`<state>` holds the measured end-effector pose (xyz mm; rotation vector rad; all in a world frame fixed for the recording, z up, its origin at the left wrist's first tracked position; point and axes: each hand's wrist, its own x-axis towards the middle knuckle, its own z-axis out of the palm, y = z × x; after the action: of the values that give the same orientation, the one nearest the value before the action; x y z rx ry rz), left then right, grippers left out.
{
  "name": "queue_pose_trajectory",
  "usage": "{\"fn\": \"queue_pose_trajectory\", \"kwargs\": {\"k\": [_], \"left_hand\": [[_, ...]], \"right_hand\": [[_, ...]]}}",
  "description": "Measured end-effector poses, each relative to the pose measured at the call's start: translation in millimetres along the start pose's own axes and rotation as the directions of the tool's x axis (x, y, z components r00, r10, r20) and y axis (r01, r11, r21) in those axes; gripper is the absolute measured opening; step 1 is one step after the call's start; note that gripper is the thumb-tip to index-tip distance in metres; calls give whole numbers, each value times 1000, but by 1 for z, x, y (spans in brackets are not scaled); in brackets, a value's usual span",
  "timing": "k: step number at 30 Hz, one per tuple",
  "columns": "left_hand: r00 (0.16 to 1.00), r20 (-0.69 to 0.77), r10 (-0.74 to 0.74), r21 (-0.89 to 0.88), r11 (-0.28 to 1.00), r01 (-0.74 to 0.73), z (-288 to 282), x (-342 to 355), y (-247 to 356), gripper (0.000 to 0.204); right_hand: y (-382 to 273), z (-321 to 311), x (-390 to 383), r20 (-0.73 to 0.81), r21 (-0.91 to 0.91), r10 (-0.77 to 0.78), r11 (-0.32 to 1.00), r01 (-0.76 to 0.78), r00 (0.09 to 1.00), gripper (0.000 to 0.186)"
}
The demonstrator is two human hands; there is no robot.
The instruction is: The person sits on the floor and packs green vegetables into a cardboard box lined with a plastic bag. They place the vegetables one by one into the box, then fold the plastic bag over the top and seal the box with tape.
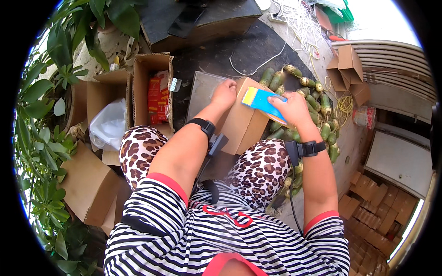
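Note:
A closed brown cardboard box [245, 123] sits between my knees, tilted in the view. My left hand [224, 94] is at its far left edge with the fingers curled against it; the fingertips are partly hidden. My right hand [291, 108] grips a blue tape dispenser [264, 100] with a yellow front end, held over the box's far right edge. Tape itself is too fine to make out. Beneath the box and to its left shows a grey flat surface [201, 89].
Green gourd-like vegetables [317, 108] lie piled to the right. On the left stand an open carton with red packets [159, 99] and one with a clear plastic bag [109, 124], beside leafy plants [39, 99]. White cord [294, 23] lies tangled at the far side.

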<state>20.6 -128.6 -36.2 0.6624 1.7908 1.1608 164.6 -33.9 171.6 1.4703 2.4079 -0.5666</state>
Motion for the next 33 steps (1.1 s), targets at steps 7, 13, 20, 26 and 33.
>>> {"fn": "queue_pose_trajectory", "kwargs": {"k": [7,13,20,26,33], "left_hand": [[767,67,639,463,661,-591,-11,-126,35,36],[616,607,502,597,223,-771,-16,-161,7,65],[632,580,514,630,209,-748,-11,-155,-9,71],[685,580,441,600,337,-725,-15,-149,1,75],[744,535,400,622,410,-667,-10,-140,-2,84]], "right_hand": [[9,0,17,62,-10,59,998,-58,996,65],[15,8,36,202,84,-70,995,54,977,79],[44,-2,70,697,608,-281,719,-337,660,89],[41,10,84,657,508,-231,839,-196,717,92],[53,21,94,621,513,-240,844,-155,746,75]]}}
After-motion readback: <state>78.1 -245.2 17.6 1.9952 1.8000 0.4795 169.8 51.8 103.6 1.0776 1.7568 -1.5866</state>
